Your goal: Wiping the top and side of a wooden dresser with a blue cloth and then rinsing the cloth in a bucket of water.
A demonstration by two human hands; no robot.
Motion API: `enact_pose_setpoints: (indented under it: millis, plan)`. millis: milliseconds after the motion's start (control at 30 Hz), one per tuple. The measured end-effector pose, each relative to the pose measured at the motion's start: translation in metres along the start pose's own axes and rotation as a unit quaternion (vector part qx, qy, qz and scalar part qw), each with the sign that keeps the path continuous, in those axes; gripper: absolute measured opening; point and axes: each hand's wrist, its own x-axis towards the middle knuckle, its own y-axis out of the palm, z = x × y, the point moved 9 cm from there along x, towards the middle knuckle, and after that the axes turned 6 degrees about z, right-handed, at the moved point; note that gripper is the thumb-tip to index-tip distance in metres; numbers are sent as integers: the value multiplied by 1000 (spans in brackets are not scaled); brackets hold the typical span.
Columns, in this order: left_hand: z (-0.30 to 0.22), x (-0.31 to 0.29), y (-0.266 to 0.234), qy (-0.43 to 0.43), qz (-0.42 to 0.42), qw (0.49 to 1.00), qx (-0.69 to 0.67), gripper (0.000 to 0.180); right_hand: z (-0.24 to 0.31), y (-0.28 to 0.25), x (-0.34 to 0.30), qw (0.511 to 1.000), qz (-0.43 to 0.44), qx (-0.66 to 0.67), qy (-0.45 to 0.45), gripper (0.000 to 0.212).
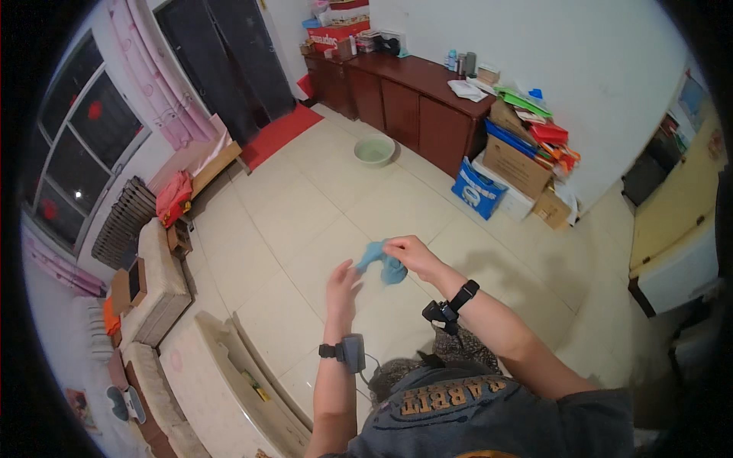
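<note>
My right hand (410,252) pinches a small blue cloth (380,260) and holds it up in front of me over the tiled floor. The cloth hangs crumpled below the fingers. My left hand (341,288) is raised just left of the cloth with its fingers apart, close to the cloth's lower edge, holding nothing. Both wrists carry black straps with small devices.
A pale green basin (374,149) stands on the floor near a dark wooden sideboard (416,95). Cardboard boxes (519,164) and a blue bag (477,191) pile against the right wall. A sofa (156,286) and low table (244,382) lie at my left.
</note>
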Motion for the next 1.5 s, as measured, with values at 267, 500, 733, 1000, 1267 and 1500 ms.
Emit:
enact_pose_setpoints:
  millis: [267,500,733,1000,1267,1500]
  plan:
    - [-44,158,45,17,-21,985,170,33,59,-63,160,959,123,-212,-140,17]
    - [-43,301,49,113,-22,990,84,26,20,-121,306,978,132,-157,-22,14]
    - [-22,486,49,16,-52,977,-204,29,-42,-195,473,986,103,-48,119,14]
    - [-11,632,25,-11,-171,949,-264,28,-73,-229,600,955,87,144,245,25]
    - [50,803,18,-80,-221,909,-345,44,-201,-332,784,927,128,248,249,26]
    - [186,941,-26,-130,-356,818,-432,49,-367,-548,983,924,-60,262,273,28]
